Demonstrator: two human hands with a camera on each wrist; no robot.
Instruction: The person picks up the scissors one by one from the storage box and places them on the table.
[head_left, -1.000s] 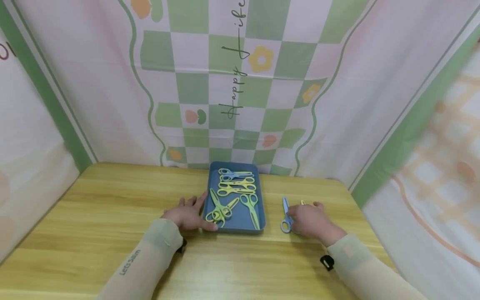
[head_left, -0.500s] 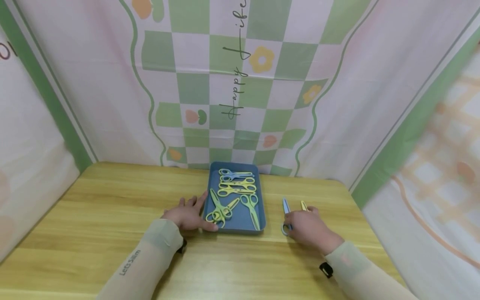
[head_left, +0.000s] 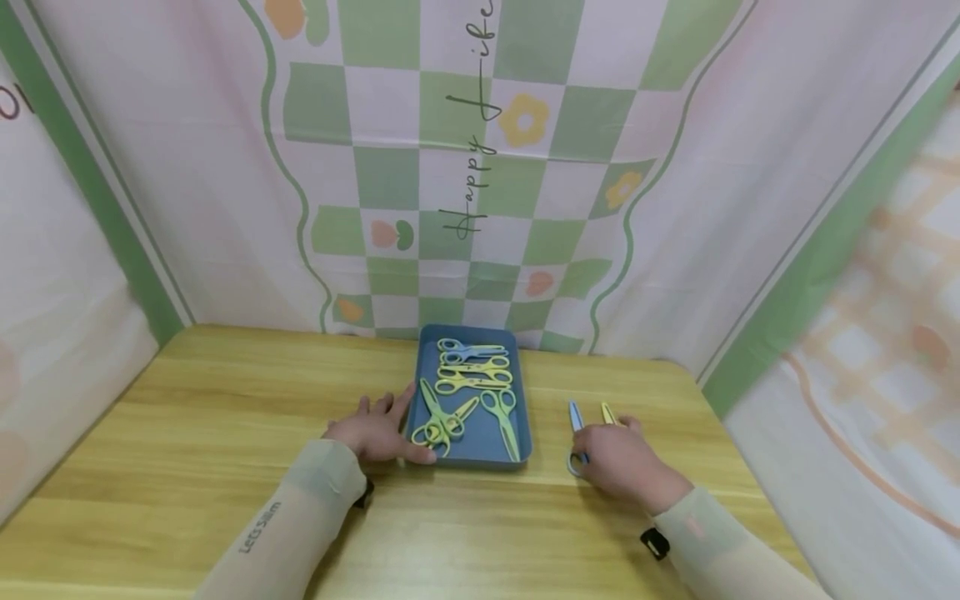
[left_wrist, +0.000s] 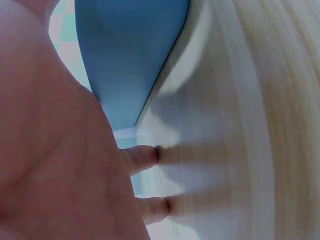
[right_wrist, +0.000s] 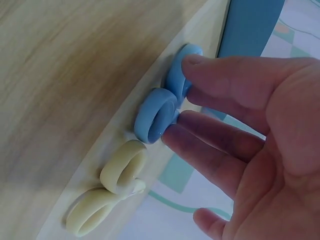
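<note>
My left hand [head_left: 372,433] rests against the left side of a blue tray [head_left: 474,442], fingers spread and thumb at its front corner. In the left wrist view, two fingertips [left_wrist: 145,156] come down by the table. To the right of the tray, my right hand [head_left: 624,462] pinches the handles of a pair of blue scissors [head_left: 576,417] between thumb and fingers. Those blades point away from me. Beside them lies a pair of yellow scissors [head_left: 608,412], whose pale handle loops [right_wrist: 109,175] show in the right wrist view while the hand covers them in the head view.
Inside the tray lie blue scissors [head_left: 456,344] at the back, yellow scissors [head_left: 450,385] below them, and green scissors [head_left: 509,429] at the right. More green and yellow scissors [head_left: 435,404] cross at the front left. A patterned curtain [head_left: 525,192] stands behind the wooden table [head_left: 247,400].
My right hand has closed in on the blue scissors' handles. Those scissors have shifted slightly right and towards me. My left hand and the tray stay put.
</note>
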